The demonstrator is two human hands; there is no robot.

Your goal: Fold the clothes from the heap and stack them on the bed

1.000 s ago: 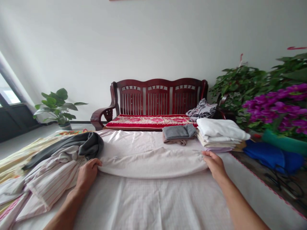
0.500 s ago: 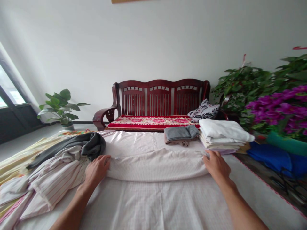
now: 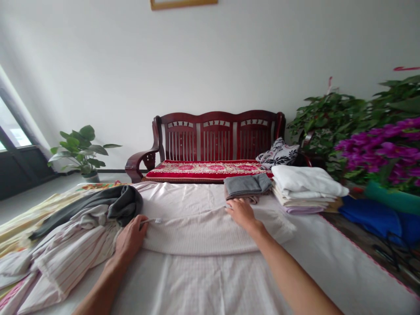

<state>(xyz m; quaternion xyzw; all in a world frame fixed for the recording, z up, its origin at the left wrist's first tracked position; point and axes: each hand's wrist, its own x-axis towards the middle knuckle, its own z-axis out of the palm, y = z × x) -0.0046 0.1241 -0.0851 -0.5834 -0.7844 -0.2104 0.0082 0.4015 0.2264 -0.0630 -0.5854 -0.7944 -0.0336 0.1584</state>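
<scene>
A cream ribbed knit garment (image 3: 200,234), folded into a long strip, lies across the pale cloth (image 3: 183,280) in front of me. Pinched at its left end, beside a small white tag (image 3: 158,221), is my left hand (image 3: 131,238). My right hand (image 3: 242,213) rests on the far edge right of the strip's middle, fingers extended and apart. Beyond it sits a folded grey garment (image 3: 246,185) on a brown one (image 3: 229,195). The strip's right end (image 3: 284,225) lies loose and a little crumpled.
Rumpled striped clothing (image 3: 74,258) and a dark grey garment (image 3: 88,210) are heaped at left. A stack of folded white cloths (image 3: 306,181) stands at right. Behind are a wooden bench (image 3: 216,140), a patterned cushion (image 3: 278,154), a potted plant (image 3: 82,148) and purple flowers (image 3: 383,144).
My right hand has let go of the garment's right end and moved left to its far edge near the middle. My left hand stays at the left end.
</scene>
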